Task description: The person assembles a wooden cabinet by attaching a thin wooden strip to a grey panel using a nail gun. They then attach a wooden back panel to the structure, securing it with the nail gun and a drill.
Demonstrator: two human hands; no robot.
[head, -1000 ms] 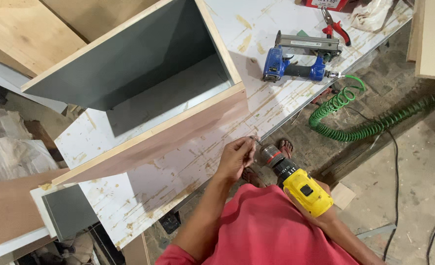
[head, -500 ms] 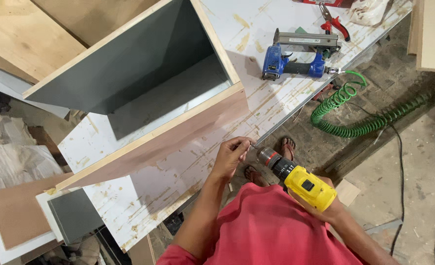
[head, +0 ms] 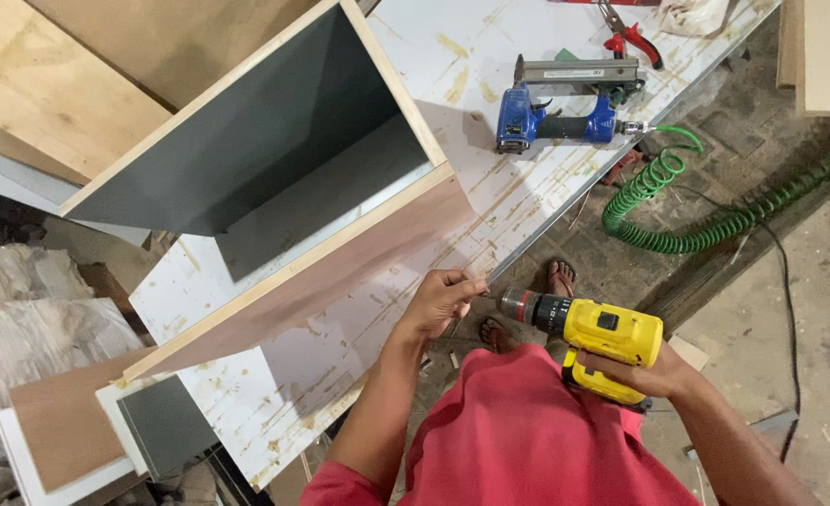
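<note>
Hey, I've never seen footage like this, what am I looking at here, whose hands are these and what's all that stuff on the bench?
This is one picture from a camera worn on a person's head, looking down past their red shirt at their own two bare hands. There is no machine arm.

The right hand grips a yellow cordless drill, its dark chuck pointing left. The left hand pinches something at the drill's tip; it is too small to tell what.

Below lies a white, scuffed workbench top. On it stands an open plywood box with grey inner faces. Farther along rests a blue and grey air nailer, joined to a coiled green hose that trails onto the floor. Red-handled pliers lie near the far edge.
</note>
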